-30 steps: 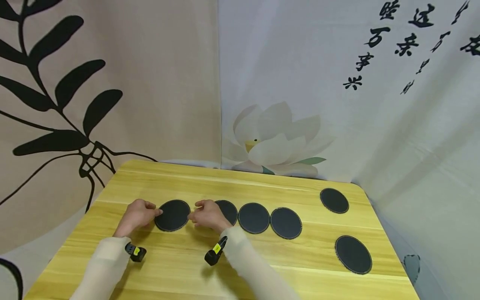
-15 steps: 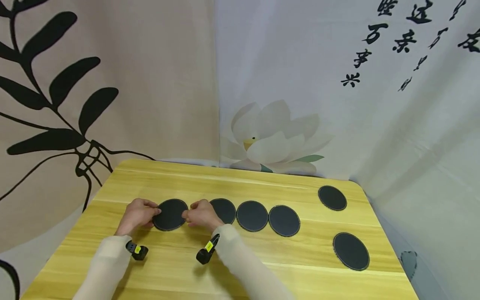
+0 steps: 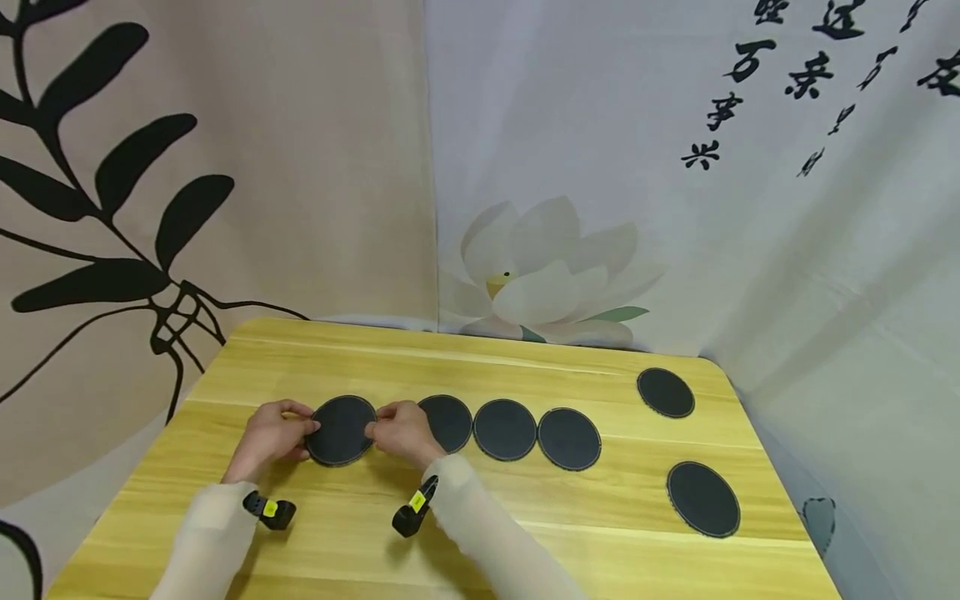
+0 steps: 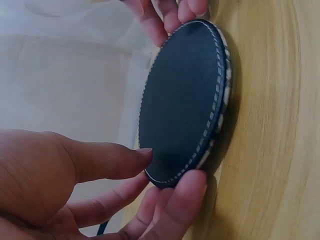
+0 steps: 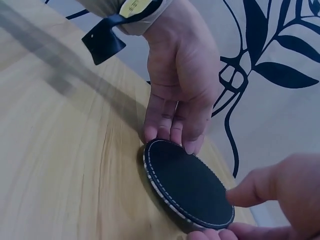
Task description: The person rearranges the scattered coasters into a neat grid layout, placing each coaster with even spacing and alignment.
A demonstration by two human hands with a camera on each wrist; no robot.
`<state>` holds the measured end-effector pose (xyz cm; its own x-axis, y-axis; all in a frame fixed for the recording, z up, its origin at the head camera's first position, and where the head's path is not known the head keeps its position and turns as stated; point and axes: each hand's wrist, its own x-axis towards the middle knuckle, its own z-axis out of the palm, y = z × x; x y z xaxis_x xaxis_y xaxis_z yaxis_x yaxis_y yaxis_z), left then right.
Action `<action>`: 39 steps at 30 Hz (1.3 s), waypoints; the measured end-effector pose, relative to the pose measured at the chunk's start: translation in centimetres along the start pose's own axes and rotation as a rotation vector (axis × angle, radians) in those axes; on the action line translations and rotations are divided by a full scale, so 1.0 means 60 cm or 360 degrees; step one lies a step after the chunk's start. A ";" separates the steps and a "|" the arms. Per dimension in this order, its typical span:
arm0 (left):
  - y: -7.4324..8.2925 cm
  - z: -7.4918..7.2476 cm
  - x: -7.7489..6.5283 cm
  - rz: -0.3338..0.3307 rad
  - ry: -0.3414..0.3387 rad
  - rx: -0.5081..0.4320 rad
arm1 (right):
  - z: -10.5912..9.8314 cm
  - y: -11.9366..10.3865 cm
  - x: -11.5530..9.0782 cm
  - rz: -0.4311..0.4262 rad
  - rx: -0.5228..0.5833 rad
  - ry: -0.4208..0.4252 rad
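A round black coaster with pale stitching round its rim is held between both hands at the left of the table. My left hand pinches its left edge, thumb on the upper face and other fingers at the rim and beneath. Opposite, my right hand grips the right edge, its thumb lying over the stitching. The coaster's mottled light side wall shows in the left wrist view, with a shadow on the wood below it. Another coaster is partly covered by my right hand.
Two more black coasters, a middle one and a right one, continue the row edge to edge. At the right lie a back coaster and a front coaster. Printed curtains hang behind the wooden table.
My right hand has shifted slightly left, with its fingertips now on the coaster's right edge. The held coaster looks slightly raised. The head view has shifted a little; the other coasters stay put.
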<state>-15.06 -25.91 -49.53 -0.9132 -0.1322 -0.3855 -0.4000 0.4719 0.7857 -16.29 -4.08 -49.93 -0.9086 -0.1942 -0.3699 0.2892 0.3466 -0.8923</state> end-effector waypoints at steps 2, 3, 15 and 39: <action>0.000 0.001 -0.003 0.0008 -0.0006 -0.0032 | -0.001 0.001 -0.002 -0.0024 -0.0034 0.0049; 0.001 0.002 -0.005 0.0023 -0.0009 -0.0047 | -0.003 0.001 -0.003 -0.0036 -0.0057 0.0072; -0.002 0.028 -0.026 0.0115 -0.0005 -0.0136 | -0.030 0.022 -0.019 -0.0204 -0.0055 0.0152; 0.042 0.097 -0.052 0.0272 0.0016 -0.0177 | -0.113 0.059 -0.055 -0.0234 0.0159 0.0072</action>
<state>-12.74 -19.24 -49.15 -0.9690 -0.0677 -0.2376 -0.2449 0.3892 0.8880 -14.30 4.01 -50.10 -0.9551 -0.1940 -0.2238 0.1790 0.2241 -0.9580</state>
